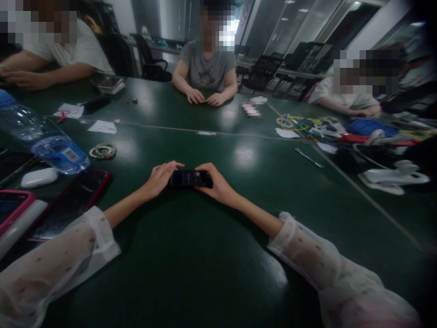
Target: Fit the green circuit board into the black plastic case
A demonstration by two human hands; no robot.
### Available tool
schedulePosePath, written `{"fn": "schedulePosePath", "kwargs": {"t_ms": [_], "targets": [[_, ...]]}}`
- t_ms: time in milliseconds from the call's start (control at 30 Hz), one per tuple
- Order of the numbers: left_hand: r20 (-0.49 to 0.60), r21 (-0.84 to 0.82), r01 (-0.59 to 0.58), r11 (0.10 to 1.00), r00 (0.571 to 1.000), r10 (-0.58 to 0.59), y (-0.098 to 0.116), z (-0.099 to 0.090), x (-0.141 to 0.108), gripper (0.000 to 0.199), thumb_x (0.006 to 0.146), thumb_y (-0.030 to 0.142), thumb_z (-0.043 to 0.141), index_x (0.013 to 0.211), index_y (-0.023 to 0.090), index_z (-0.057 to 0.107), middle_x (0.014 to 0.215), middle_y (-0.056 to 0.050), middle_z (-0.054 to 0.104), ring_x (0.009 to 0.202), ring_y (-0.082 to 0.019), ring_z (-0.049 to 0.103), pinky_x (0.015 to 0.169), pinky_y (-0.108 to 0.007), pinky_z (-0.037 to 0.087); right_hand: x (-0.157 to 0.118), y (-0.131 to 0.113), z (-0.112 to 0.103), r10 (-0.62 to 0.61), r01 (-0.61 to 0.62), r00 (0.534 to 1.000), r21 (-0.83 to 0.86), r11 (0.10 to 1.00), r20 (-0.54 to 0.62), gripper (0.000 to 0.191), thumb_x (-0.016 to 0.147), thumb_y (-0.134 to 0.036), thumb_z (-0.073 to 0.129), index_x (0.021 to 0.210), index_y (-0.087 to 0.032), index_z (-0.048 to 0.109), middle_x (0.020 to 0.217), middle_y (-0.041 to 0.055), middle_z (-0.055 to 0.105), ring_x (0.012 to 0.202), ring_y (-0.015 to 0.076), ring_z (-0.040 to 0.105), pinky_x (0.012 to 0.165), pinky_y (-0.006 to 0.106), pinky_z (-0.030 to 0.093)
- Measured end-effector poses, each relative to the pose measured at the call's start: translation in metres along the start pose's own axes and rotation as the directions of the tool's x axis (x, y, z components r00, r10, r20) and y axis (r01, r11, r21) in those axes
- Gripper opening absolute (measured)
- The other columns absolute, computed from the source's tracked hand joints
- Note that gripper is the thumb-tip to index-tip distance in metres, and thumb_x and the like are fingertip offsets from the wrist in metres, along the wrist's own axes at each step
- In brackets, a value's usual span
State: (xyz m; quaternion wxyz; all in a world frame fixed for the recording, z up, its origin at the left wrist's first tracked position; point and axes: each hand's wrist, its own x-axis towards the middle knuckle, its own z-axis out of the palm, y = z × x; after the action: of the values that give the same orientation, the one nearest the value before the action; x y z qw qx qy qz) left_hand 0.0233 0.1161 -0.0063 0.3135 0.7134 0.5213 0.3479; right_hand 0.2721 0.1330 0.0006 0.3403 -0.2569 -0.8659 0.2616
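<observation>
In the middle of the head view a black phone (186,178) lies sideways, low over the green table, with small light marks on its dark screen. My right hand (216,184) grips its right end, thumb along the far edge and fingers below. My left hand (160,180) closes around the left end, with a finger reaching over the far edge. The undersides of the fingers are hidden. Both forearms wear sheer white dotted sleeves.
To the left are a tilted water bottle (54,141), a red-edged phone (73,200), a white earbud case (39,177) and bracelets (102,151). A wrench-like tool (308,157) and cables (293,122) lie to the right. A person in grey (208,68) sits opposite; others sit at both sides.
</observation>
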Motion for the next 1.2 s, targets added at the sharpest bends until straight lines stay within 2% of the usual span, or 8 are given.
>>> {"fn": "schedulePosePath", "kwargs": {"t_ms": [133, 533, 833, 1033, 1200], "targets": [[0.028, -0.092, 0.068, 0.993, 0.997, -0.065, 0.0022, -0.0004, 0.0, 0.054, 0.096, 0.056, 0.022, 0.117, 0.026, 0.062, 0.111, -0.007, 0.067, 0.11, -0.029, 0.056, 0.094, -0.049, 0.044, 0.0003, -0.0006, 0.0001, 0.007, -0.007, 1.0, -0.004, 1.0, -0.006, 0.05, 0.08, -0.02, 0.068, 0.123, -0.026, 0.043, 0.12, 0.0084, 0.05, 0.112, 0.0246, 0.052, 0.094, 0.046, 0.047], [0.064, -0.241, 0.131, 0.962, 0.991, -0.119, 0.009, -0.0033, -0.0032, 0.054, 0.094, 0.059, 0.028, 0.115, 0.023, 0.062, 0.112, -0.008, 0.066, 0.11, -0.028, 0.056, 0.093, -0.046, 0.046, 0.0001, -0.0008, 0.0009, 0.015, -0.015, 1.0, 0.002, 1.0, 0.003, 0.051, 0.08, -0.02, 0.068, 0.125, -0.026, 0.042, 0.12, 0.0083, 0.05, 0.112, 0.0244, 0.052, 0.094, 0.046, 0.047], [0.015, -0.112, 0.075, 0.991, 0.997, -0.074, 0.0051, 0.0005, -0.0007, 0.056, 0.095, 0.059, 0.022, 0.111, 0.025, 0.064, 0.11, -0.007, 0.067, 0.107, -0.028, 0.057, 0.09, -0.045, 0.048, -0.0005, 0.0011, 0.0011, 0.032, -0.032, 0.999, -0.003, 0.999, -0.004, 0.051, 0.08, -0.02, 0.069, 0.123, -0.026, 0.043, 0.12, 0.0077, 0.051, 0.11, 0.0246, 0.053, 0.093, 0.047, 0.048], [-0.019, -0.035, 0.036, 0.999, 0.999, -0.037, 0.0012, 0.0009, 0.0004, 0.055, 0.096, 0.058, 0.022, 0.114, 0.026, 0.063, 0.114, -0.007, 0.064, 0.11, -0.027, 0.054, 0.097, -0.048, 0.043, 0.0007, -0.0001, 0.0013, 0.031, -0.031, 0.999, -0.009, 0.999, -0.014, 0.05, 0.079, -0.02, 0.069, 0.123, -0.026, 0.044, 0.119, 0.0079, 0.052, 0.111, 0.0252, 0.053, 0.094, 0.048, 0.047], [-0.034, 0.003, 0.007, 1.0, 0.999, -0.007, 0.0053, 0.0007, 0.0002, 0.053, 0.097, 0.056, 0.021, 0.117, 0.026, 0.06, 0.112, -0.006, 0.063, 0.11, -0.025, 0.054, 0.099, -0.046, 0.04, 0.001, 0.0009, 0.0021, 0.01, -0.01, 1.0, -0.011, 1.0, -0.025, 0.05, 0.079, -0.019, 0.069, 0.123, -0.025, 0.044, 0.119, 0.0079, 0.052, 0.112, 0.0243, 0.052, 0.095, 0.045, 0.046]]}}
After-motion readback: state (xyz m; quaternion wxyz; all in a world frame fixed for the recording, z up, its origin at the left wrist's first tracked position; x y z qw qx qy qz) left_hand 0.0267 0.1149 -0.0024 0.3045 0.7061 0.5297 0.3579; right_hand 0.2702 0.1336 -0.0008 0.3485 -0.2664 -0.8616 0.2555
